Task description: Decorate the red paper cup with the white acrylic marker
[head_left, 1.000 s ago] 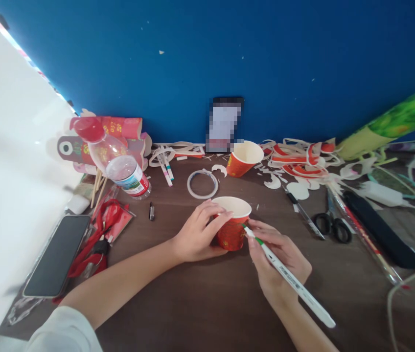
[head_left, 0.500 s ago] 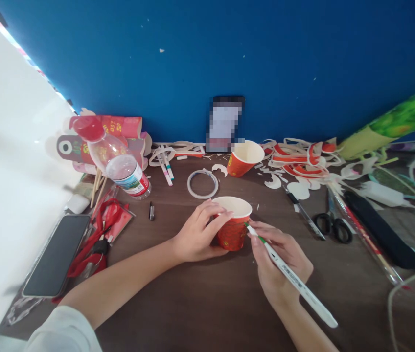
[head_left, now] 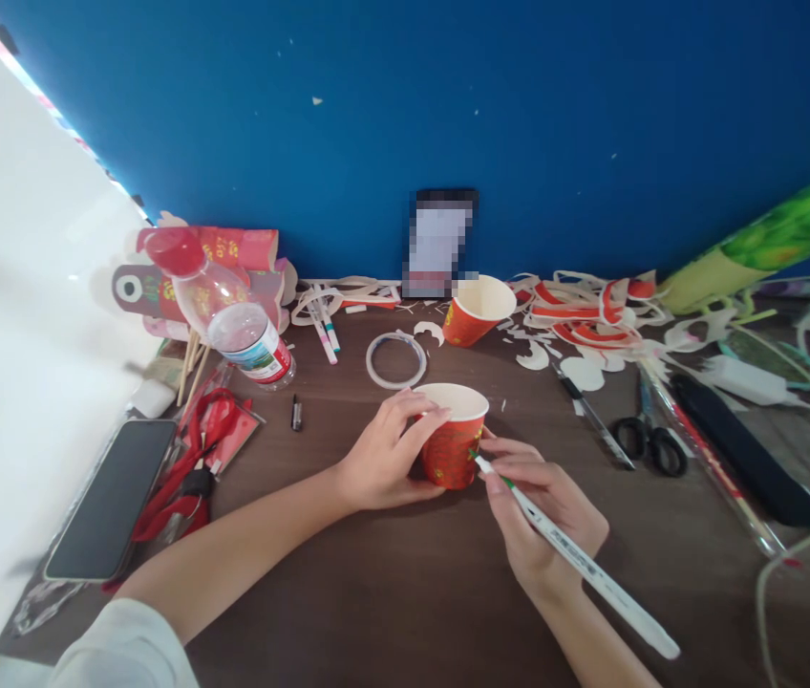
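Note:
An orange-red paper cup with a white inside stands upright on the dark wooden table. Wrapped round its left side and rim is my left hand, steadying it. My right hand grips a white marker pen with a green tip. That tip meets the right side of the cup's outer wall, where small yellow marks show. A small black pen cap lies left of my left hand. Behind the held cup sits a roll of clear tape.
A second paper cup and a propped phone stand at the back, near paper strips. Scissors, a pen and a black pouch lie right. Leftward are a plastic bottle and another phone.
The marker tip has moved down and slightly left along the cup's side, and the pen's rear end has dropped. The cup has shifted a little left; my left hand keeps its hold.

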`<control>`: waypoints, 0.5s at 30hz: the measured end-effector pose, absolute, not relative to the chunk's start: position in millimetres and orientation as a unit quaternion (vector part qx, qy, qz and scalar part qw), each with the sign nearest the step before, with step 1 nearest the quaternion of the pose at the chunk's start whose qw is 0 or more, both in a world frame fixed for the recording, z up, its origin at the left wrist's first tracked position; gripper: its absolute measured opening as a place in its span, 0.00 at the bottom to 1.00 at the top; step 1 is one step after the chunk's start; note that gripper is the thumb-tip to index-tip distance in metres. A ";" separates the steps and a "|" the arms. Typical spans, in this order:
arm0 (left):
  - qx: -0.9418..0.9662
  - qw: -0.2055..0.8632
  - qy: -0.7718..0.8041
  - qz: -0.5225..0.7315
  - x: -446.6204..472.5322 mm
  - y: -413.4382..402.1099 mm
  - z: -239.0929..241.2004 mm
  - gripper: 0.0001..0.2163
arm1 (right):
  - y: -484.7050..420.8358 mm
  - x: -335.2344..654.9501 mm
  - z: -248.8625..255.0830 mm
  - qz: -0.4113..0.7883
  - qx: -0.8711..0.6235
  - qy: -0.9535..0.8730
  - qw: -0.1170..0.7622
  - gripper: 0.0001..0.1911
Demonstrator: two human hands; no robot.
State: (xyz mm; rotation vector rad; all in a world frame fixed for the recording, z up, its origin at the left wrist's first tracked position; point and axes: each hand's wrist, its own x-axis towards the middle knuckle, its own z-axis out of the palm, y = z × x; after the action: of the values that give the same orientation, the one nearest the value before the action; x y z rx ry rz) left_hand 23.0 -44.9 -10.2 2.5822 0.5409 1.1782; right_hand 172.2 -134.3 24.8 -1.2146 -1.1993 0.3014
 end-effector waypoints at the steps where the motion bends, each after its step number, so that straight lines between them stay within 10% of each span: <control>1: 0.887 0.126 0.185 0.403 22.8 -44.8 -10.2 0.41 | -134.3 172.0 24.6 0.134 -0.532 -0.531 0.646 0.03; 15: 0.889 0.115 0.177 0.407 22.9 -44.7 -7.2 0.39 | -135.0 171.7 23.3 0.133 -0.529 -0.541 0.640 0.05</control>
State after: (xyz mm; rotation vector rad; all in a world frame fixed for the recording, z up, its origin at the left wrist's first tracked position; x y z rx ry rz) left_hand 22.9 -44.7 -7.2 2.6049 0.5184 1.1934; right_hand 171.7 -135.0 23.3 -1.2071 -1.2344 0.3032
